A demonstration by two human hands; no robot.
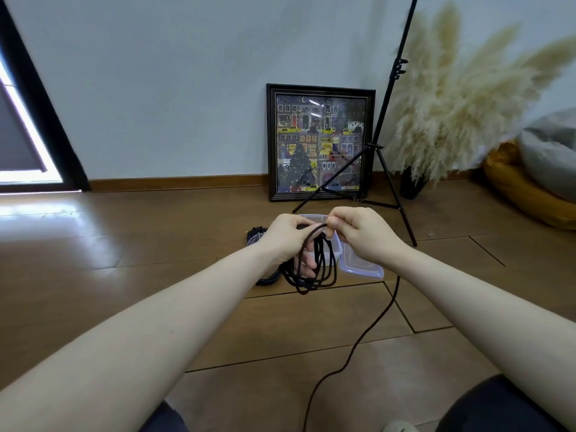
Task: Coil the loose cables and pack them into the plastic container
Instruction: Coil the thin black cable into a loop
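My left hand [288,236] grips several hanging loops of a dark brown cable [314,275] above the wooden floor. At the top of the loops my right hand [358,230] pinches the same cable. Its loose tail [361,335] runs down over the floor toward my legs. Just behind my hands sits a clear plastic container [333,244], partly hidden by them, with its clear lid [363,266] lying to its right. Another dark cable bundle [255,235] lies on the floor left of the container, and a dark strap-like cable [268,279] shows under my left wrist.
A framed picture [321,141] leans on the wall behind the container. A black light-stand tripod [386,169] spreads its legs right of it. Pampas grass in a dark vase [411,182] and a yellow cushion [523,194] stand at far right. A dark door frame [43,120] is at left.
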